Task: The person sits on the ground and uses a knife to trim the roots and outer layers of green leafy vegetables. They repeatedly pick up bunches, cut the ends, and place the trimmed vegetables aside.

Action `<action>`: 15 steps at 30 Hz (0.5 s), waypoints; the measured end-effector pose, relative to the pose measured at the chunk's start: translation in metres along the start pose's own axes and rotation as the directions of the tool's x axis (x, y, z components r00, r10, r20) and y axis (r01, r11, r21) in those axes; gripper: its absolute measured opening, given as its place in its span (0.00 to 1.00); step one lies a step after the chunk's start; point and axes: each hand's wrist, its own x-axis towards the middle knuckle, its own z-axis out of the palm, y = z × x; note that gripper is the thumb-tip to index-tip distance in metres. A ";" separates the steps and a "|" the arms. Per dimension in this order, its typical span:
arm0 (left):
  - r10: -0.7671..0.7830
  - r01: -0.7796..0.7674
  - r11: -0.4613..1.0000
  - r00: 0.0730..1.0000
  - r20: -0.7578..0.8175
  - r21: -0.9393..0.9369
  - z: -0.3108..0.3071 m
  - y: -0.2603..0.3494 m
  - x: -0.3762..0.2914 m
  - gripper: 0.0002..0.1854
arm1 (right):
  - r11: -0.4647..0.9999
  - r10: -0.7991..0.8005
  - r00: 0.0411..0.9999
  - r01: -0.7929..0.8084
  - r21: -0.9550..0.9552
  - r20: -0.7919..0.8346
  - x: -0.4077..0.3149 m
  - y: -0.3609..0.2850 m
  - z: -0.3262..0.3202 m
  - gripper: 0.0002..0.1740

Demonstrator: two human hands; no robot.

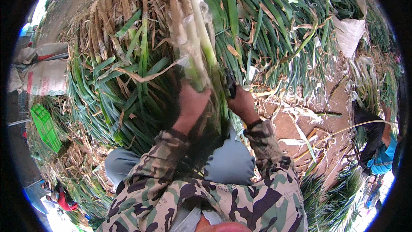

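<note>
My left hand (194, 100) grips a bundle of long green onions (193, 38), their white stalks pointing away from me and their leaves hanging back between my knees. Right beside the bundle, my right hand (243, 104) is closed around a dark tool (230, 83); blur hides what kind it is. Left of the bundle lies a heap of untrimmed green onions (106, 22), with brown husks and roots at the far end and green leaves towards me. Another pile of green onion leaves (273, 25) spreads beyond my right hand.
A white woven sack (349, 35) lies on the right pile. Shed husks (299, 112) litter the dirt ground on my right. At left are a green plastic crate (45, 128) and printed sacks (45, 77). A person in blue (383, 158) sits at far right; another in red (67, 201) is lower left.
</note>
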 end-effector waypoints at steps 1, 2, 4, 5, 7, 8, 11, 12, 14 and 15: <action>-0.006 0.006 1.000 1.000 0.002 0.028 0.008 0.006 -0.002 0.39 | 0.998 0.061 0.998 -0.061 0.011 -0.014 -0.014 0.002 0.000 0.22; 0.034 -0.033 0.998 0.999 -0.009 0.044 0.019 0.001 0.001 0.43 | 1.000 0.000 1.000 0.000 -0.025 -0.010 -0.024 0.002 0.002 0.21; 0.082 -0.082 0.997 0.996 0.023 -0.011 0.038 -0.036 0.007 0.47 | 0.986 -0.144 0.983 0.152 -0.063 0.114 -0.043 0.004 0.004 0.18; 0.115 -0.113 0.993 0.993 0.039 -0.043 0.046 -0.043 0.012 0.49 | 0.983 -0.142 0.979 0.157 -0.096 0.147 -0.043 0.009 0.012 0.18; -0.003 0.007 0.998 0.997 0.073 -0.056 0.045 -0.030 0.014 0.51 | 0.992 -0.072 0.995 0.078 -0.098 0.065 -0.028 0.018 0.013 0.20; -0.026 0.032 0.998 0.995 0.094 -0.058 0.043 -0.024 0.013 0.48 | 0.989 -0.083 0.993 0.092 -0.118 0.083 -0.020 0.025 0.011 0.20; 0.008 -0.005 0.999 0.997 0.071 -0.050 0.035 -0.030 0.013 0.49 | 0.983 -0.163 0.987 0.163 -0.080 0.000 0.002 0.010 0.015 0.21; 0.041 -0.038 0.998 0.997 0.059 -0.056 0.037 -0.034 0.015 0.50 | 0.979 -0.174 0.985 0.174 -0.107 0.011 0.015 0.006 0.012 0.21; 0.004 -0.005 1.000 0.998 0.065 0.004 0.042 -0.050 0.018 0.53 | 0.973 -0.201 0.979 0.203 -0.113 0.029 0.034 -0.016 0.001 0.20; -0.011 0.008 0.999 0.997 0.074 0.037 0.042 -0.052 0.018 0.54 | 0.966 -0.224 0.975 0.224 -0.132 0.011 0.043 -0.017 0.003 0.20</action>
